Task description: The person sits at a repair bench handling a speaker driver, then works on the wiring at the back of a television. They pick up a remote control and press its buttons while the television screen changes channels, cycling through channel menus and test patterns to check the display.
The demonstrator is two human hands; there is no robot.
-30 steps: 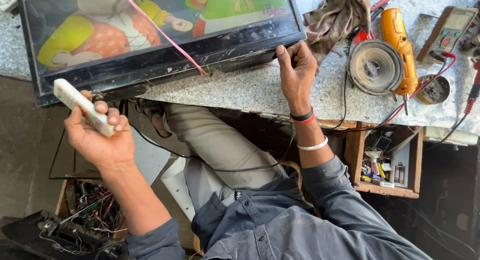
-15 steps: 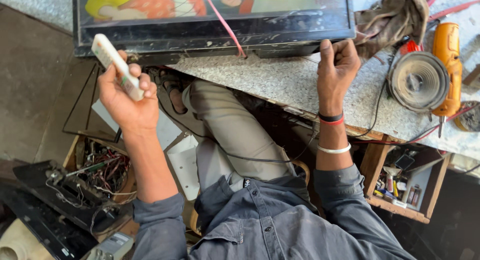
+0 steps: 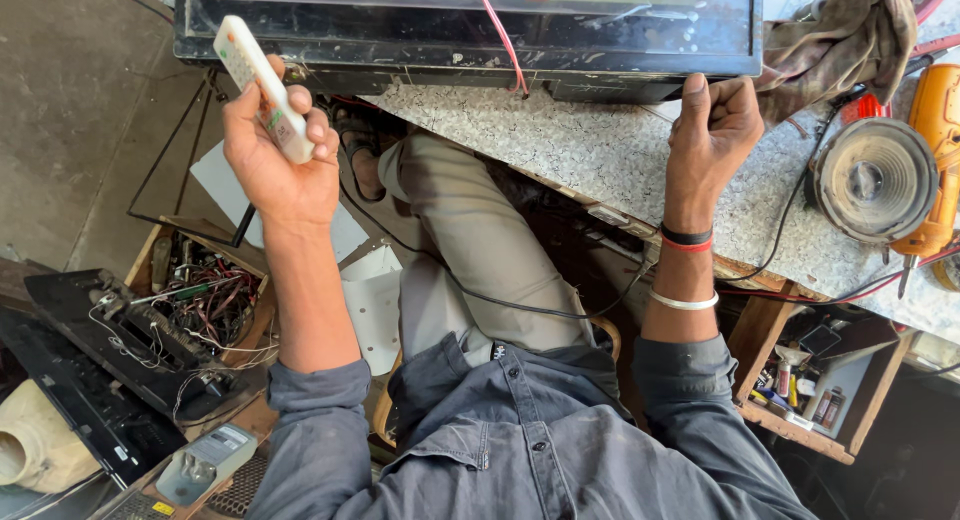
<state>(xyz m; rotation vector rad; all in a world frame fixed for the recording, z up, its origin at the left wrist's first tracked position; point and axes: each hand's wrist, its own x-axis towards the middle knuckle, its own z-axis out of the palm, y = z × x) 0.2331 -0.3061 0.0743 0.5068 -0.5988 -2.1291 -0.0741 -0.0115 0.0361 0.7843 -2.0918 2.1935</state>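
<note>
At left: left hand [image 3: 280,170] fingers wrapped around white remote [image 3: 262,85] | right hand [image 3: 712,130] curled, empty, thumb on television [image 3: 470,40]

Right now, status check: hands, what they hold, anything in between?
Left hand grip shut on white slim plastic remote, aimed at black flat-screen television. Right hand fingers curled at its lower edge. Red wire hangs across the screen.

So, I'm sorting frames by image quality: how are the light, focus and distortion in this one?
Head view: bright daylight on the speckled countertop, deep shadow under it around the wooden drawer; pale glare on the television screen; sharp focus on the left hand holding the white remote; wide-angle stretch at the edges.
</note>
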